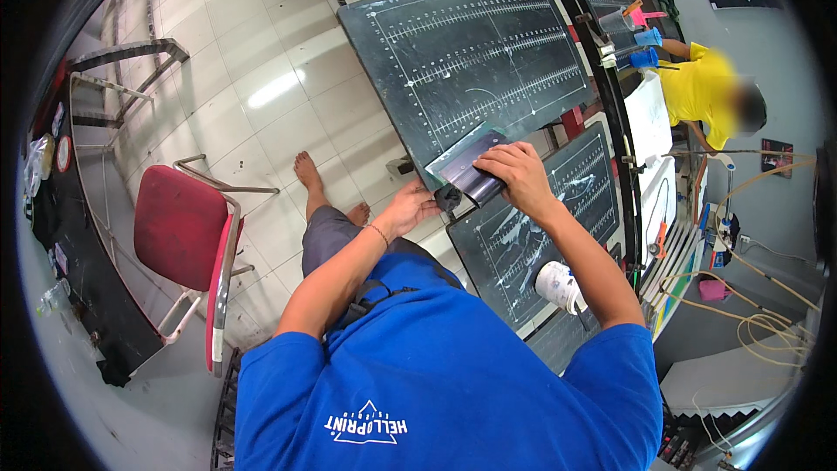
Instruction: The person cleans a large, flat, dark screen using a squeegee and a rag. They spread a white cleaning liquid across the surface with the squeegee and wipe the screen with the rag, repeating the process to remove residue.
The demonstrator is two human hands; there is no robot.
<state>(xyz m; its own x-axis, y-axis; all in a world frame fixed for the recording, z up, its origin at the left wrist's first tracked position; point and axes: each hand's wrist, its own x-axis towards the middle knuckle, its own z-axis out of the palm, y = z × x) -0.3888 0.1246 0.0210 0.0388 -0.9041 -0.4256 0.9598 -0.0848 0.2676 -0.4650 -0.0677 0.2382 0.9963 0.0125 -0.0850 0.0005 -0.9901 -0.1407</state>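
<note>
My right hand (519, 176) grips a dark, glossy panel (471, 185) from above, its fingers curled over the right end. Beyond it, a translucent greenish strip (466, 146) lies along the near edge of a black gridded board (471, 61). My left hand (411, 208) is closed on a small crumpled black piece (447, 199), perhaps a cloth, at the left end of the panel. Whether the panel and the strip are one tool, I cannot tell. A white tub (558, 284) with dark smears stands on a second gridded board (558, 218), below my right forearm.
A red chair (185, 227) stands to the left on the tiled floor (261, 61). Plastic cups (645, 57) sit along a dark rail at the right. Beyond the rail, a person in a yellow shirt (697, 92) is near white sheets (649, 122). Loose hoses (767, 323) hang at far right.
</note>
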